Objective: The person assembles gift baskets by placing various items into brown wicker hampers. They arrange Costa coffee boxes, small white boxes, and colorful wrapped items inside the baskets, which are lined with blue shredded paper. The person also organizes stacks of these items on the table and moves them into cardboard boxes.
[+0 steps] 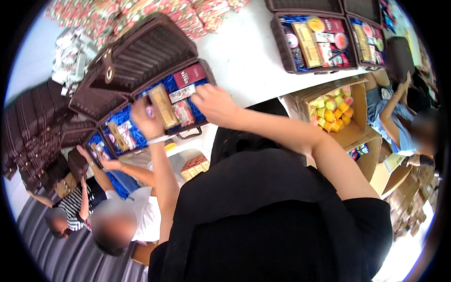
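Before me stands an open dark brown wicker hamper (208,70), lined with blue shredded filler. In it lie a dark red box (189,75), a white printed box (182,94), a gold box (164,105) and a red-and-white floral packet (183,112). My right hand (212,102), fingers curled, is at the right end of the white box; whether it grips anything cannot be told. My left hand (145,118), blurred by motion, is over the hamper's left part, beside a small round pink item (150,112); its fingers and any hold are unclear.
Filled hampers (287,53) stand at the table's far right. A cardboard box (356,123) of yellow and green packs is beside me on the right. Stacked closed hampers (31,120) and floral packets (148,10) lie beyond. Co-workers are on both sides, one reaching into a neighbouring hamper (121,137).
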Demonstrator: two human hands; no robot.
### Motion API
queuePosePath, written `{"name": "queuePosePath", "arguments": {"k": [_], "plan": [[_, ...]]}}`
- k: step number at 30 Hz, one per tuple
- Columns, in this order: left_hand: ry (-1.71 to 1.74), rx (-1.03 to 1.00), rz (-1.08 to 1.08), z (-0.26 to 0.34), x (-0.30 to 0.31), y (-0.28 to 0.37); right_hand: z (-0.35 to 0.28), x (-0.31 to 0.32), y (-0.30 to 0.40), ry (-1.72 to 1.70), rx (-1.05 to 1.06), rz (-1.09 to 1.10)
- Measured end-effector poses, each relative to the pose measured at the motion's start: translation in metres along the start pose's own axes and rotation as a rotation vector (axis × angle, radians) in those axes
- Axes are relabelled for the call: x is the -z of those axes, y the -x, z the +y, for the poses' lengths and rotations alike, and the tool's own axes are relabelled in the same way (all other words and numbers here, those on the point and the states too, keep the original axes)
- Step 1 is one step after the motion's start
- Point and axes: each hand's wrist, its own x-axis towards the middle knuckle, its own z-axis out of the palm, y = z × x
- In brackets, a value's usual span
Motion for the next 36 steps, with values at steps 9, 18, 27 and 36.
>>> {"name": "queuePosePath", "arguments": {"k": [9, 18, 27, 36], "plan": [[-0.347, -0.043, 0.119, -0.033, 0.042, -0.184, 0.009, -0.095, 0.051, -0.518, -1.029, -0.161], [-0.383, -0.332, 0.155, 0.071, 0.039, -0.178, 0.098, 0.012, 0.104, -0.393, -1.185, 0.11], [-0.284, -0.264, 0.004, 0.174, -0.008, -0.222, 0.158, 0.026, 0.174, -0.612, -1.449, 0.511], [-0.236, -0.221, 0.092, 0.195, -0.008, -0.209, 0.49, 0.403, 0.009, 0.214, -0.685, 0.85]]}}
